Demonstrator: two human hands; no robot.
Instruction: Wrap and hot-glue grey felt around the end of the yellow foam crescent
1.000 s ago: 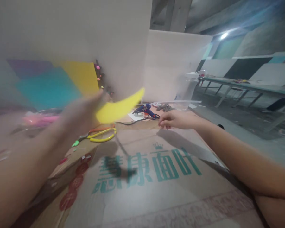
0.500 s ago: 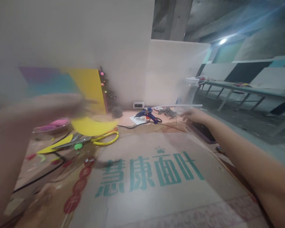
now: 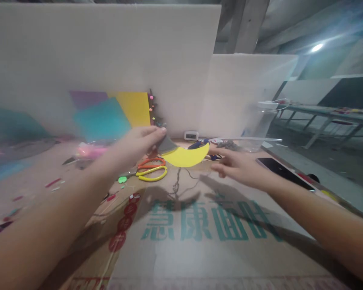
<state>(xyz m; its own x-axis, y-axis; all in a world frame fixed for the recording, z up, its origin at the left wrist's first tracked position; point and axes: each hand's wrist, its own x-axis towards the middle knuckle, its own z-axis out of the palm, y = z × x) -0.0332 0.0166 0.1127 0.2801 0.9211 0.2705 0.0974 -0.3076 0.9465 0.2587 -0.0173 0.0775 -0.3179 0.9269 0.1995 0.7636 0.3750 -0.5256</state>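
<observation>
My left hand (image 3: 148, 141) pinches a yellow paper crescent (image 3: 187, 156) by its left end, which looks grey in shadow. The crescent is raised above the cardboard (image 3: 181, 257) and casts a shadow there. My right hand (image 3: 234, 165) is at the crescent's right tip with its fingers apart; whether a finger touches the tip I cannot tell. Below my left hand lie scissors (image 3: 152, 174) with orange and yellow handles. Behind the crescent, a dark blue glue gun (image 3: 202, 142) is partly hidden.
A phone (image 3: 284, 174) lies by the right edge. Behind it stands a clear bottle (image 3: 260, 125) with a white lid. At the back are a small white device (image 3: 191, 135) and coloured sheets (image 3: 101, 119). Paper scraps (image 3: 53, 182) litter the left side.
My left hand has carried the yellow crescent right, over the cardboard. My right hand has come from near the phone and bottle toward the crescent. The head view has shifted too.
</observation>
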